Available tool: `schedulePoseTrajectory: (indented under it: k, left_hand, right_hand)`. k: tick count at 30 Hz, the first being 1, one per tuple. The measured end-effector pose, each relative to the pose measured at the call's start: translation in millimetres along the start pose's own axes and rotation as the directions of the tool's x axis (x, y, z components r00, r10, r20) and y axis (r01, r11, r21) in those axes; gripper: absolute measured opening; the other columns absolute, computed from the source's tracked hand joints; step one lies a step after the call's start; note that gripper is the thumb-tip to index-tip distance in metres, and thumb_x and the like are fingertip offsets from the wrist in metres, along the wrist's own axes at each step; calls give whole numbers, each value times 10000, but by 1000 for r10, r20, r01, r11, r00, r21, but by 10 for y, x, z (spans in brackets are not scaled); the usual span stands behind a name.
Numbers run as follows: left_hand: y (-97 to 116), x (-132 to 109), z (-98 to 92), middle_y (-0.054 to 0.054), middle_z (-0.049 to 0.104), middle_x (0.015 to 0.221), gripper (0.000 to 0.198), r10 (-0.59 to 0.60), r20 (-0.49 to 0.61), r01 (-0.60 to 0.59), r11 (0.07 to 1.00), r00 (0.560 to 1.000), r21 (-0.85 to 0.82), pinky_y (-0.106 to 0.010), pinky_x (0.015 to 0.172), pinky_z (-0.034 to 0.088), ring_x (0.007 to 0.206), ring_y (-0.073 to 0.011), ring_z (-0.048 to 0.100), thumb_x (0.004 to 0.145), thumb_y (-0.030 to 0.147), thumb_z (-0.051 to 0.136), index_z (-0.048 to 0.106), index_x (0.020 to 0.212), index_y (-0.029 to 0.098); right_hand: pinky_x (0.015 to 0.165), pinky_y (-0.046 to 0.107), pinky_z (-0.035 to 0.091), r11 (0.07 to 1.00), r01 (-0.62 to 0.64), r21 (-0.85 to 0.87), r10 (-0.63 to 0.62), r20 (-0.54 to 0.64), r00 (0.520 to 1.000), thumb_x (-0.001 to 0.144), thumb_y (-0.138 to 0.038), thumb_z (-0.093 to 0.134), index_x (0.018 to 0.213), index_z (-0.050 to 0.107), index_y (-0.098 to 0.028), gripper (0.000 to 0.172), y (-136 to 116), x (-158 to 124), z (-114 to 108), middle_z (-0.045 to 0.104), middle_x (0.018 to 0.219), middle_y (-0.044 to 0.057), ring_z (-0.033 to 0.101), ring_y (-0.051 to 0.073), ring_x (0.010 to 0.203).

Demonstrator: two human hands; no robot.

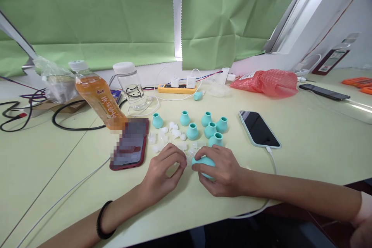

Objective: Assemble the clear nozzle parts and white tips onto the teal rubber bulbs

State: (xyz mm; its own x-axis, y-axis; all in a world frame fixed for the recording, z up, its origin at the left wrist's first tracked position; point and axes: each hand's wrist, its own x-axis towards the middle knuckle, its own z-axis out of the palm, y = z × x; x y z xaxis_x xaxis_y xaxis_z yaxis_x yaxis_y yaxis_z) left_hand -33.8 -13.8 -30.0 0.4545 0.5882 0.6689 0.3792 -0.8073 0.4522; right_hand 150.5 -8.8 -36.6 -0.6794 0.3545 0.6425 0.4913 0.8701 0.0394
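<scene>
My right hand (222, 170) is wrapped round a teal squeeze bulb (207, 161), which lies on its side with its neck end toward my left hand. My left hand (165, 168) is closed in a pinch, thumb against fingertips, close to the bulb's end. Whatever the pinch holds is too small to make out. Beyond my hands stand several more teal bulbs, such as one (192, 131) in the middle, upright with open necks. Small translucent plastic fittings (163, 136) and white pieces (176, 132) are scattered between them and my left hand.
A red-cased phone (130, 149) lies left, and a charging phone (258, 128) lies right. An orange drink bottle (97, 95), a clear cup (133, 87), a yellow power strip (177, 89) and red bubble wrap (269, 82) are at the back. Cables cross the table (314, 143).
</scene>
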Motion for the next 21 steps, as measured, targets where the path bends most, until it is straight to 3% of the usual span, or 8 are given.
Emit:
schedulePoseTrajectory:
  k: [3,5,7,9,12,15,17,21]
  left_hand:
    - [42,-69,-23,-58,522,726,156,133,27,-136,980,991,144,-290,583,440,711,-153,455,714,1,480,471,671,151]
    - [51,-117,-60,-92,530,790,122,306,114,-325,911,945,254,-308,574,439,759,-186,450,723,19,480,496,713,140]
    - [19,-129,-100,-115,543,841,97,405,178,-442,840,897,315,-326,582,447,793,-209,456,737,48,481,517,771,131]
    - [-68,-95,-123,-104,561,854,122,362,126,-382,845,924,374,-332,612,459,799,-201,474,739,48,486,522,805,144]
    - [-269,-7,-111,-65,585,817,142,111,-46,-85,918,993,387,-303,647,480,771,-161,531,741,33,472,522,768,164]
    - [-422,40,-77,-61,610,825,129,-74,-43,84,939,996,335,-267,635,496,756,-146,579,752,54,459,536,750,157]
    - [-434,41,-71,-73,615,873,145,-62,-39,71,944,997,322,-280,678,494,811,-155,578,759,52,448,545,803,150]
    - [-248,34,-114,-106,592,951,214,99,-5,-94,958,995,270,-340,776,459,904,-182,526,762,69,441,513,957,118]
  right_hand:
    - [497,256,300,1000,-18,-16,18,-1,1000,641,-142,470,766,572,-184,167,12,2,3,515,780,45,471,127,600]
    - [485,253,309,999,-52,4,52,-19,998,625,-144,481,758,571,-184,166,31,8,5,525,768,39,451,109,544]
    - [484,245,333,995,-81,50,85,-76,994,612,-135,496,765,565,-183,174,49,18,1,534,770,34,460,103,538]
    - [501,237,366,992,-86,94,99,-144,985,618,-128,513,795,554,-181,189,58,31,-8,541,781,33,495,109,583]
    - [529,235,406,986,-96,137,121,-192,974,639,-130,530,832,534,-170,197,59,50,-17,546,780,38,529,123,647]
    - [537,235,428,972,-148,181,181,-175,968,648,-127,534,835,521,-150,188,66,64,-7,543,768,51,541,136,684]
    - [555,243,439,960,-175,219,212,-160,964,654,-122,530,834,513,-147,183,73,71,3,542,761,55,542,147,717]
    - [640,276,458,914,-155,375,206,-102,973,679,-112,525,869,493,-150,196,65,88,-7,547,795,61,530,155,786]
